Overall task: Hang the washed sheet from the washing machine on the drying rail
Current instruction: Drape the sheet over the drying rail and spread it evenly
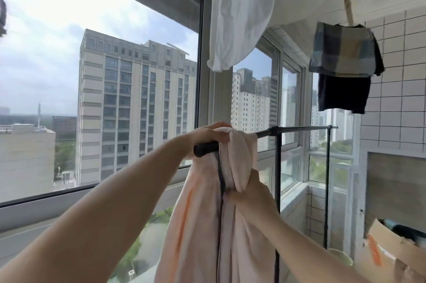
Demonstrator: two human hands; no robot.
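A pale pink sheet (202, 218) hangs bunched over the near end of a black drying rail (299, 129). The rail runs from centre frame away to the right. My left hand (211, 135) rests on top of the rail and grips the sheet's fold there. Lower down, my right hand (250, 192) is closed on a hanging bunch of the same sheet. The sheet's lower part drops out of the bottom of the frame. The washing machine is not in view.
Big windows (103, 98) fill the left and middle, close behind the rail. Overhead hangs a white cloth (249, 10); a plaid and dark garment (345, 66) hang from a ceiling pole at right. The rack's black uprights (277, 179) stand beside a tiled wall; a cardboard box (391, 250) sits low right.
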